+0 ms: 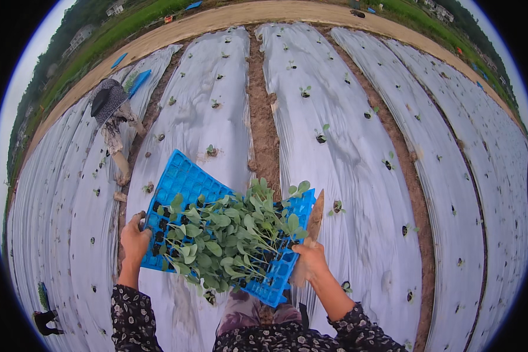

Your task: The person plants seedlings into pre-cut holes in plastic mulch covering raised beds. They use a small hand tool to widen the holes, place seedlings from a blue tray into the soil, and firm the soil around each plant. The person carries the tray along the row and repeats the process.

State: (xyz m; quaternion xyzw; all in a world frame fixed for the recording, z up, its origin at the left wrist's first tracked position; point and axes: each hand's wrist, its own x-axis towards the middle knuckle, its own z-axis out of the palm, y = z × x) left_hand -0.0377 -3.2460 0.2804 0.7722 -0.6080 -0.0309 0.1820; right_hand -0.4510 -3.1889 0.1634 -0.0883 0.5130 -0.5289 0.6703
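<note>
Between my two hands a blue plastic seedling tray [187,176] is held up in front of my body, bent along its length. Leafy green seedlings [229,224] crowd its middle and right part, with dark soil plugs in some cells. The upper left cells hold no plants. My left hand [135,240] grips the left edge. On the right side my right hand [311,259] clasps the tray's edge with the thumb on top. A flat, pointed, brown-stained blade or stick [317,213] rises beside that hand, seemingly held against the tray; its lower end is partly hidden.
Plastic-covered beds [334,167] with young plants in holes run away from me, separated by a soil furrow [264,136]. At left a co-worker [114,119] bends over a bed near another blue tray [139,83]. Another person [47,322] is at lower left. A dirt path [290,11] crosses behind.
</note>
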